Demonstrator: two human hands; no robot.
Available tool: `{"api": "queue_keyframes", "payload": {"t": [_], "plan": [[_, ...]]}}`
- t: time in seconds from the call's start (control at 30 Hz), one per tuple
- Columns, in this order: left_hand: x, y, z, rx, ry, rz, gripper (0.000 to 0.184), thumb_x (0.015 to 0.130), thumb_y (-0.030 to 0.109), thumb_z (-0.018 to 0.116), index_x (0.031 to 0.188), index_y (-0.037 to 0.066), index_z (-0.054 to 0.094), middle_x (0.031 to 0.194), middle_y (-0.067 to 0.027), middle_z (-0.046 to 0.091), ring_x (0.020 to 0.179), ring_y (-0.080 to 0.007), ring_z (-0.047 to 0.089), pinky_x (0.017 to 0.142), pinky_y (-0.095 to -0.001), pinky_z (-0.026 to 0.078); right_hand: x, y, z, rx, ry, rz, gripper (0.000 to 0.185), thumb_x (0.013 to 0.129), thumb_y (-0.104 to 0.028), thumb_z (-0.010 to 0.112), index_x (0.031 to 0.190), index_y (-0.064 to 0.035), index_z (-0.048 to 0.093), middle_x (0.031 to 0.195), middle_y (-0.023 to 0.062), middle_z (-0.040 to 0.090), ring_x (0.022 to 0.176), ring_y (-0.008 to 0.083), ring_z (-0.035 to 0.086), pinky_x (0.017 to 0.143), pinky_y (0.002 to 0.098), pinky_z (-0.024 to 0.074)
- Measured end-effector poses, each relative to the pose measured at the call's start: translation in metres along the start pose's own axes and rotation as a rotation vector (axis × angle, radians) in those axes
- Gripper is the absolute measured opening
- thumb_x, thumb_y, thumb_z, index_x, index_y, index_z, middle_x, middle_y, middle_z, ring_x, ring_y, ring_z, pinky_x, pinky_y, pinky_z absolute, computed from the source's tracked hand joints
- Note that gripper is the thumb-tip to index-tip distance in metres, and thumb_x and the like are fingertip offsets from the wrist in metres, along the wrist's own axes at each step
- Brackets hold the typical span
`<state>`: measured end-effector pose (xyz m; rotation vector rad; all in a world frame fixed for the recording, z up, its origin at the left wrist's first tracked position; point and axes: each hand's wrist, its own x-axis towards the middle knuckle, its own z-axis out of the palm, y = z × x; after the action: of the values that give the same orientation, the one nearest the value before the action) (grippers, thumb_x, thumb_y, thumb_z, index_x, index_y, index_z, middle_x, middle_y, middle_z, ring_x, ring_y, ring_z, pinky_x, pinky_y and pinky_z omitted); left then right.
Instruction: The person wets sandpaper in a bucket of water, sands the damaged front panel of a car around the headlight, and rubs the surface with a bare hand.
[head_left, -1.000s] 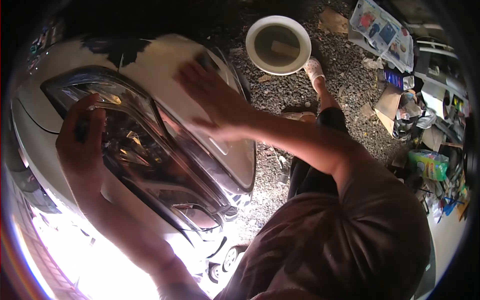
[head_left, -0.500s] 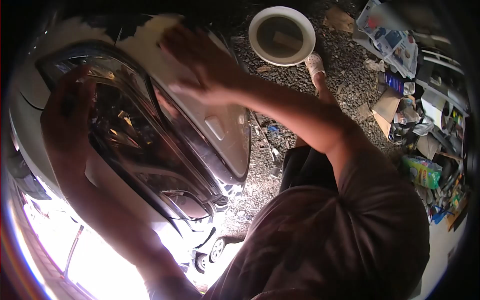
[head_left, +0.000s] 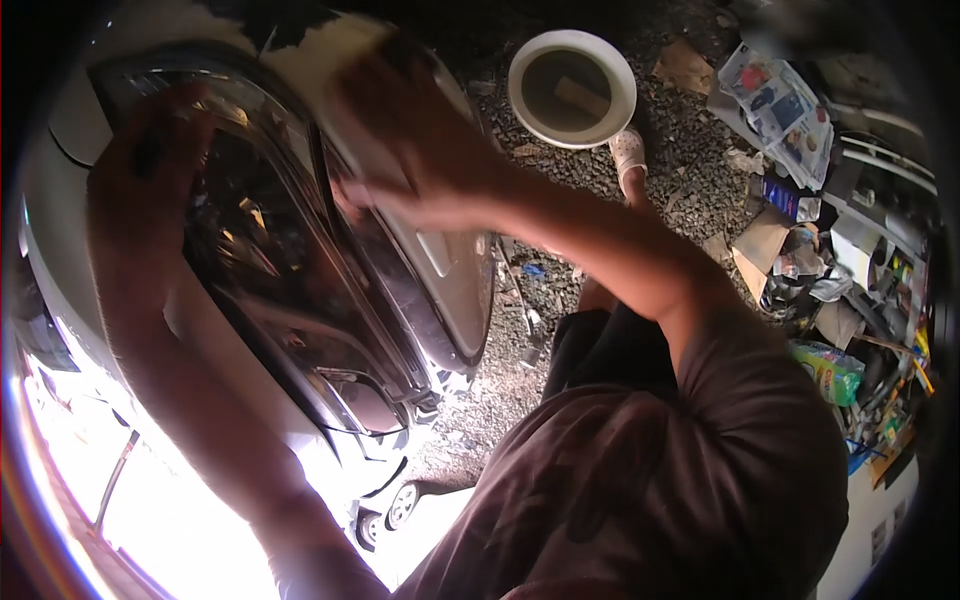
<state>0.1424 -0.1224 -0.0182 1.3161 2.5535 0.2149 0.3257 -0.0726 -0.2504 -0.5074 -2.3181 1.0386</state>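
A light-coloured car body (head_left: pixel 455 270) fills the left side, with dark side windows (head_left: pixel 290 250) and a dark ragged patch near the top. My right hand (head_left: pixel 410 130), blurred, lies over the pale panel beside the window frame, its fingers spread and its thumb apart. Near the window's upper left corner is my left hand (head_left: pixel 155 150), its fingers bent. A dark spot shows between them, and I cannot make out whether it is a held thing or shadow.
On the gravel (head_left: pixel 690 160) stands a white basin (head_left: pixel 625 95) of murky water with a block in it. My shoe (head_left: pixel 627 150) is beside it. Newspaper (head_left: pixel 780 110), cardboard (head_left: pixel 757 250), a green packet (head_left: pixel 830 372) and clutter line the right.
The view has shifted over the car. My right hand has moved a little along the pale panel. My left hand has stayed near the window corner.
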Motion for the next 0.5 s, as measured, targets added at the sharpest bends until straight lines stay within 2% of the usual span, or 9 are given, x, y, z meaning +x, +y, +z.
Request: {"api": "queue_keyframes", "payload": {"t": [0.07, 0.13, 0.2, 0.27, 0.37, 0.43, 0.47, 0.5], "plan": [[-0.001, -0.007, 0.003, -0.036, 0.010, 0.036, 0.031, 0.099, 0.023, 0.079, 0.128, 0.014, 0.077, 0.091, 0.0019, 0.069, 0.084, -0.0088, 0.060, 0.082, -0.0261, 0.049, -0.075, -0.026, -0.006, 0.123, -0.176, 0.005, 0.101, 0.099, -0.063, 0.064, 0.171, -0.0072, 0.022, 0.178, 0.0234, 0.011, 0.166, 0.0417, 0.009, 0.134, 0.0610, 0.0057], [0.002, -0.006, 0.000, -0.062, 0.028, 0.072, 0.031, 0.099, 0.023, 0.079, 0.128, 0.014, 0.077, 0.090, 0.0018, 0.069, 0.083, -0.0080, 0.059, 0.081, -0.0256, 0.049, -0.097, -0.031, -0.008, 0.110, -0.261, 0.001, 0.100, 0.100, -0.062, 0.064, 0.171, -0.0064, 0.021, 0.178, 0.0235, 0.010, 0.166, 0.0425, 0.008, 0.134, 0.0608, 0.0039], [0.001, 0.003, -0.002, -0.001, -0.064, 0.004, 0.029, 0.099, 0.022, 0.078, 0.128, 0.014, 0.077, 0.091, 0.0015, 0.069, 0.085, -0.0070, 0.059, 0.081, -0.0246, 0.049, -0.064, -0.029, -0.006, 0.113, -0.208, 0.026, 0.095, 0.102, -0.059, 0.062, 0.170, -0.0054, 0.024, 0.177, 0.0243, 0.015, 0.165, 0.0419, 0.011, 0.134, 0.0604, 0.0066], [0.001, 0.006, -0.002, 0.019, -0.056, 0.000, 0.029, 0.100, 0.021, 0.078, 0.128, 0.014, 0.077, 0.093, 0.0010, 0.070, 0.085, -0.0071, 0.059, 0.081, -0.0246, 0.048, 0.006, -0.004, -0.003, 0.051, 0.027, -0.006, 0.091, 0.103, -0.058, 0.060, 0.169, -0.0051, 0.027, 0.175, 0.0252, 0.022, 0.164, 0.0409, 0.017, 0.133, 0.0598, 0.0116], [0.001, -0.001, -0.001, -0.002, -0.033, 0.018, 0.028, 0.101, 0.019, 0.076, 0.128, 0.013, 0.077, 0.097, 0.0003, 0.071, 0.085, -0.0071, 0.059, 0.080, -0.0247, 0.049, 0.056, 0.020, 0.011, 0.049, 0.166, 0.031, 0.089, 0.104, -0.058, 0.058, 0.168, -0.0037, 0.030, 0.172, 0.0272, 0.028, 0.163, 0.0397, 0.021, 0.133, 0.0595, 0.0146], [0.002, 0.001, 0.000, -0.057, -0.011, 0.070, 0.028, 0.102, 0.018, 0.075, 0.129, 0.012, 0.076, 0.099, 0.0001, 0.072, 0.085, -0.0070, 0.059, 0.080, -0.0250, 0.049, 0.001, -0.002, -0.001, 0.093, 0.103, 0.072, 0.093, 0.103, -0.058, 0.061, 0.168, -0.0015, 0.027, 0.173, 0.0285, 0.025, 0.163, 0.0415, 0.020, 0.133, 0.0597, 0.0140], [0.001, 0.004, -0.002, -0.069, -0.007, 0.067, 0.027, 0.102, 0.016, 0.074, 0.129, 0.011, 0.076, 0.102, -0.0001, 0.073, 0.086, -0.0070, 0.060, 0.081, -0.0251, 0.049, -0.036, -0.014, -0.008, 0.015, -0.065, 0.079, 0.099, 0.101, -0.058, 0.063, 0.169, 0.0003, 0.021, 0.175, 0.0295, 0.016, 0.165, 0.0426, 0.014, 0.134, 0.0594, 0.0099], [0.000, 0.004, -0.003, -0.077, -0.011, 0.059, 0.027, 0.103, 0.014, 0.073, 0.129, 0.009, 0.076, 0.106, -0.0003, 0.074, 0.087, -0.0070, 0.061, 0.081, -0.0253, 0.050, -0.076, -0.025, -0.006, 0.096, -0.165, 0.109, 0.105, 0.100, -0.058, 0.066, 0.171, 0.0000, 0.014, 0.177, 0.0283, 0.007, 0.166, 0.0421, 0.006, 0.134, 0.0581, 0.0052]]}}
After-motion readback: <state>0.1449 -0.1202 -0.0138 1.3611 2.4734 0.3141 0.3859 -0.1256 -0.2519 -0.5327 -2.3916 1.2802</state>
